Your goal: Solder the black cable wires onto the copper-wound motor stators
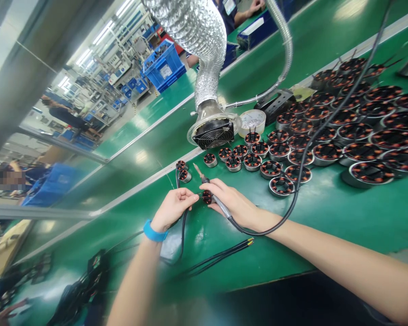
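My right hand (pixel 233 201) is shut around a soldering iron (pixel 217 199), whose tip points up and away from me. My left hand (pixel 173 209), with a blue wristband (pixel 154 232), pinches a thin wire (pixel 200 193) that runs to a small copper-wound motor stator (pixel 207 197). That stator sits between my hands, against the fingers of my right hand. Two more small stators (pixel 182 171) lie just beyond my left hand, with a black cable (pixel 182 226) running from them towards me.
Rows of larger stators (pixel 326 136) cover the green workbench (pixel 204 231) at right. A fume extractor fan on a silver duct (pixel 212 135) stands ahead, beside a round white tin (pixel 252 122). Loose black wires (pixel 217 258) lie nearby. A co-worker's arm (pixel 248 9) shows far off.
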`<action>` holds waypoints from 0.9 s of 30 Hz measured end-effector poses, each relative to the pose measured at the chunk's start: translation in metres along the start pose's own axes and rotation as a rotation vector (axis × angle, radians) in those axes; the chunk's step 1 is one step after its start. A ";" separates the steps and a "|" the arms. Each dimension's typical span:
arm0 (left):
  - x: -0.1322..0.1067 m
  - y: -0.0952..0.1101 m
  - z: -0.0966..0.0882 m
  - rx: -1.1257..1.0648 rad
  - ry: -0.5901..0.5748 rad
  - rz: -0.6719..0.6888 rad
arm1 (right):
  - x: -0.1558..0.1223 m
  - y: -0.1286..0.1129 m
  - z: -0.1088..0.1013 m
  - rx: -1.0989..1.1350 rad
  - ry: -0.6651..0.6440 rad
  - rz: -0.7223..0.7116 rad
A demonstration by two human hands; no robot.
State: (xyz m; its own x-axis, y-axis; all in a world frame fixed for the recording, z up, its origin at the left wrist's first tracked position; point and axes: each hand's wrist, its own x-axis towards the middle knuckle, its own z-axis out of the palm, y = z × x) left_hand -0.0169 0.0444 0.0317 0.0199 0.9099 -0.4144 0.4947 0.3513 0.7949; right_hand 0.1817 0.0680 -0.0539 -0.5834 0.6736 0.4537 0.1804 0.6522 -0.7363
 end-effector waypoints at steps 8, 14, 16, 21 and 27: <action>0.003 -0.015 0.000 -0.180 -0.117 -0.175 | -0.003 -0.002 0.003 0.055 0.026 0.042; 0.009 -0.026 0.021 -0.443 0.075 -0.147 | -0.004 0.007 0.011 0.166 0.069 0.048; 0.009 -0.028 0.026 -0.417 0.150 -0.063 | -0.005 0.008 0.013 0.183 0.071 0.043; 0.004 -0.038 0.028 -0.247 0.182 0.069 | -0.006 0.001 0.011 0.152 0.083 0.015; 0.009 -0.041 0.032 -0.201 0.145 0.054 | -0.002 0.003 0.008 0.100 0.071 0.042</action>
State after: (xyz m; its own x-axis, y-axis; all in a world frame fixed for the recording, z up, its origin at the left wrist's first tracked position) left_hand -0.0097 0.0314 -0.0189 -0.0905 0.9455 -0.3127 0.3129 0.3251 0.8924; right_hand 0.1766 0.0658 -0.0612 -0.5185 0.7247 0.4538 0.1217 0.5879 -0.7997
